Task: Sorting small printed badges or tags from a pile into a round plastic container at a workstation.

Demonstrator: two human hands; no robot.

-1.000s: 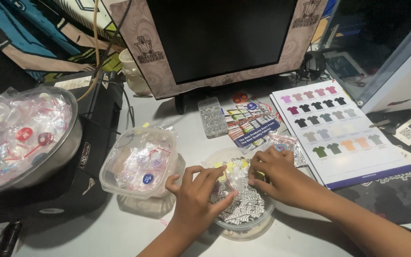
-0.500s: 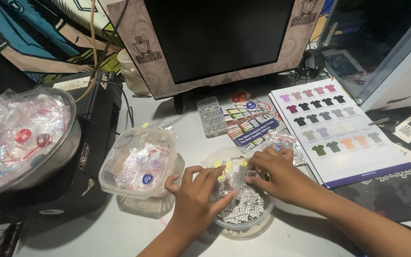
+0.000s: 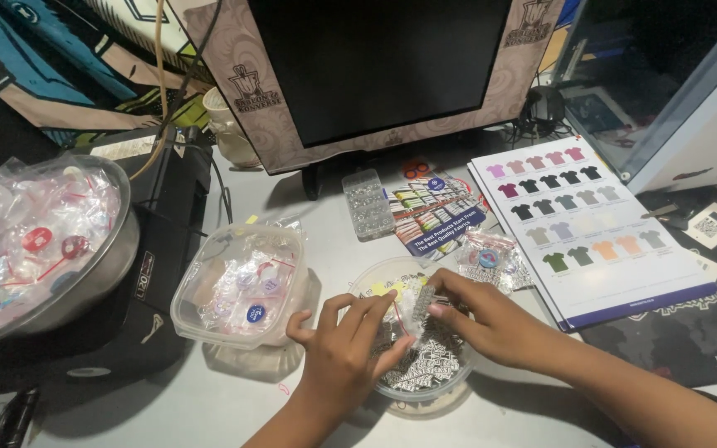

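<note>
because both hands, the left hand (image 3: 343, 348) and right hand (image 3: 479, 319), pinch one small clear packet (image 3: 421, 305) over the round clear plastic bowl of small metal pieces (image 3: 425, 373), a tug could tip it, scattering pieces across the tabletop (image 3: 209, 406).

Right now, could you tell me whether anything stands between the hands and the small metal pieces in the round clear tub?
Nothing visible does. The left hand and right hand are already inside the open round clear tub, fingers on the small metal pieces. No lid covers it.
</note>
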